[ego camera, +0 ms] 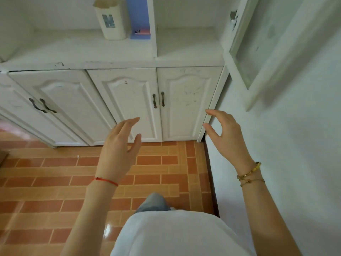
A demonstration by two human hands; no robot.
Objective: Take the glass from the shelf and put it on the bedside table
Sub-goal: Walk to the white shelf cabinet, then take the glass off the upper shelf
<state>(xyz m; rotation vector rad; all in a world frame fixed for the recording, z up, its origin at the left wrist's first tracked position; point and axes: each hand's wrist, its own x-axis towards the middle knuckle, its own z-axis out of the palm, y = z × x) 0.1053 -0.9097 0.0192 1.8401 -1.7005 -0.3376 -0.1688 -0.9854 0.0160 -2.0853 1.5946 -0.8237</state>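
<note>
A person's left hand (118, 150), a red string at the wrist, and right hand (226, 137), wearing gold bracelets, hang empty with fingers spread over a brick-patterned tile floor (46, 182). Beyond them stand white cabinet doors (129, 102). Farther, at 11 o'clock, a cream cylindrical container (109, 19) sits on the shelf (73, 47) beside a blue box (139, 17). No glass can be made out.

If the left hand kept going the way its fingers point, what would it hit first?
Probably the cupboard door straight ahead of the left hand; nothing shows between them, though depth is unclear.
</note>
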